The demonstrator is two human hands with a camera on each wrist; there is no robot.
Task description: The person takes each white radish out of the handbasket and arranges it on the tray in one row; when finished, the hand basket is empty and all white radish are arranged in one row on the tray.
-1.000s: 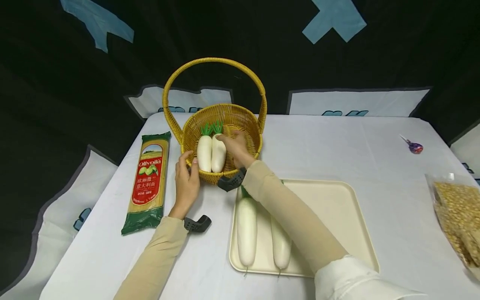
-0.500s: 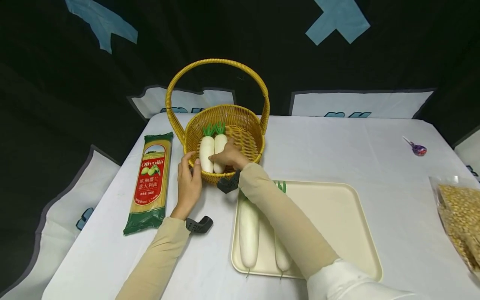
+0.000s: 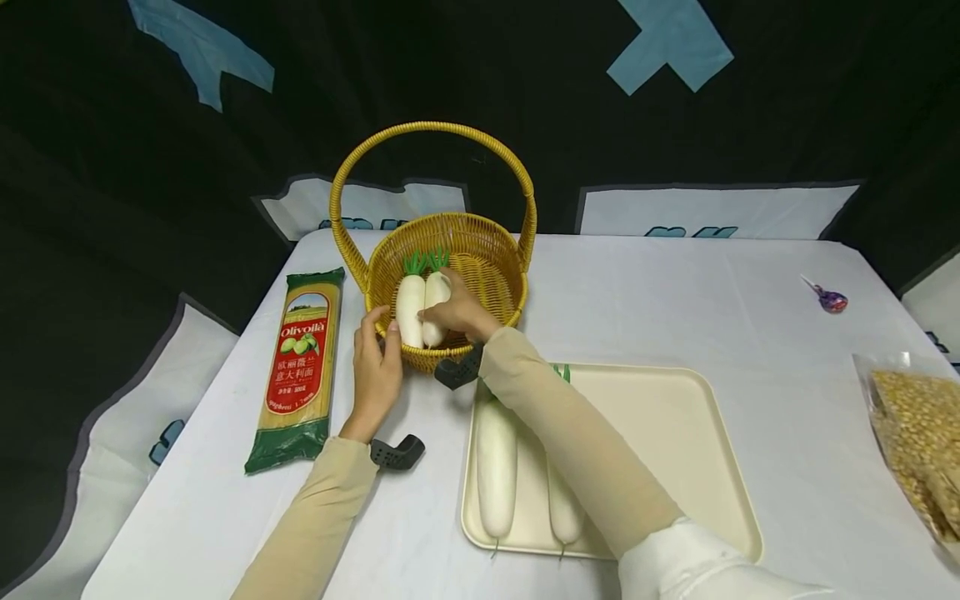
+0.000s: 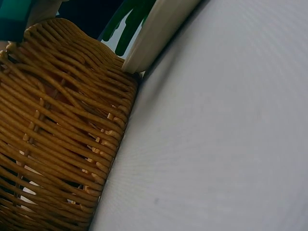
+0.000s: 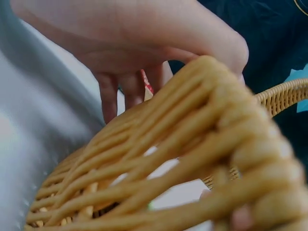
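A yellow wicker basket (image 3: 480,258) with a tall hoop handle holds two white radishes with green tops. Inside it, my right hand (image 3: 461,311) grips the right-hand white radish (image 3: 435,292), thumb on its left side and fingers near its top. Close beside that one lies the left-hand white radish (image 3: 410,310). My left hand (image 3: 375,371) holds the basket's near-left rim; in the right wrist view its fingers (image 5: 109,96) reach down the outside of the weave. The left wrist view shows mostly the basket wall (image 4: 62,120).
A cream tray (image 3: 652,417) at the near right bears two longer white radishes (image 3: 497,467), partly under my right forearm. A spaghetti pack (image 3: 296,367) lies left of the basket. Farther right are a lollipop (image 3: 831,300) and a bag of corn kernels (image 3: 918,433).
My right hand has moved left and slightly down, from the right radish's top edge to around its body. My left hand has stayed at the basket rim.
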